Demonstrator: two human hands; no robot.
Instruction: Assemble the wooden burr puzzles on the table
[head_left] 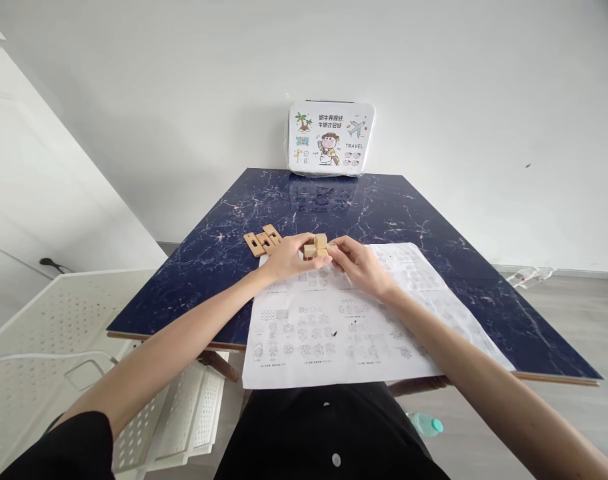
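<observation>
Between my two hands is a small wooden block puzzle made of crossing pale pieces, held just above the paper. My left hand grips its left side, thumb in front and fingers behind. From the right, my right hand pinches the puzzle's right end with thumb and index finger. Beneath both hands lies a large white instruction sheet printed with rows of small diagrams. Several flat wooden pieces with slots and printed marks rest on the table beyond my left hand.
The dark blue marbled table reaches back to the wall. A white case with cartoon prints stands at its far edge. On the left is a white perforated rack with a cable. A bottle with a teal cap lies on the floor.
</observation>
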